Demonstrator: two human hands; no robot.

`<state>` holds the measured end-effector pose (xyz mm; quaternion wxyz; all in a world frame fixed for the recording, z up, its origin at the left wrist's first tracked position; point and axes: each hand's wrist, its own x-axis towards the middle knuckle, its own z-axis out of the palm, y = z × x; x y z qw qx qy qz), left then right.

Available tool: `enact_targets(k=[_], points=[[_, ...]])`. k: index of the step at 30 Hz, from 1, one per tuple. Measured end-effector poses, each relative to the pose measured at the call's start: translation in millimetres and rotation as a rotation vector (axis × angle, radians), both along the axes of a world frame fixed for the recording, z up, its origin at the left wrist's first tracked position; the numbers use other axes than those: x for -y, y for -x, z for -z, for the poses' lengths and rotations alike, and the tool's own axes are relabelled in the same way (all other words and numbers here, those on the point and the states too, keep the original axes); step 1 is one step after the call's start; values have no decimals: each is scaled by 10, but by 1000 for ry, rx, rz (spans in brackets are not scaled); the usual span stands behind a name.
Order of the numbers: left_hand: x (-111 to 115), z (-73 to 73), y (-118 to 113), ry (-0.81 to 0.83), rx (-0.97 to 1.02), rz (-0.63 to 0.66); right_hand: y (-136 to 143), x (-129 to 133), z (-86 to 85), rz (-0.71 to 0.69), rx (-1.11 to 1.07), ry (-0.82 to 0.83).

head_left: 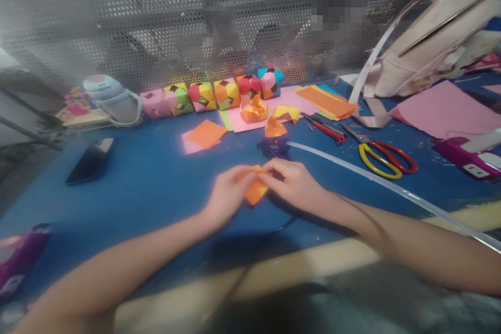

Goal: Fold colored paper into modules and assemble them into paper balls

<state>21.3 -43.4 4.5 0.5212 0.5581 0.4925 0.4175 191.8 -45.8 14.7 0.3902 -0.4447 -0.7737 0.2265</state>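
Between my two hands is a small folded piece of orange and yellow paper (255,194), held just above the blue table. My left hand (230,190) pinches its left side with thumb and fingers. On the other side, my right hand (291,181) grips the upper right edge, fingertips close to those of the left. A dark blue glue gun (273,146) with a long clear glue stick (352,166) lies just beyond my hands. Behind it sit folded orange and yellow paper pieces (285,113) and an open orange paper shape (254,109). My fingers partly cover the held paper.
Several colourful paper balls (201,96) line the back beside a pale flask (107,96). Orange and pink squares (205,134), red-and-yellow scissors (378,159), a red-handled cutter (326,129) and a phone (91,160) lie around. Purple power strips (467,159) and a bag (426,42) are right.
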Motion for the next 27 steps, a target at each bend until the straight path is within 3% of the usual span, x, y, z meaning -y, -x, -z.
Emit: enact_targets(k=[4,8,12,15,20,22,27], points=[[-158,96,73,-3,81,-94,-73,10,-151,-13,89,117],[-304,150,132,-14,83,-176,-261,21,-297,11,444,151],[-351,175,141,-16,89,-185,-419,-39,-316,264,738,149],[-350,187,142,-8,73,-170,-418,-170,-216,343,641,127],[-356,195,150,-28,57,-155,-283,-401,69,156,215,116],[-368,195,153,-41,49,-164,-242,-429,137,160,94,112],[-408,184,168,-88,-2,-191,-214,-274,53,194,-7,116]])
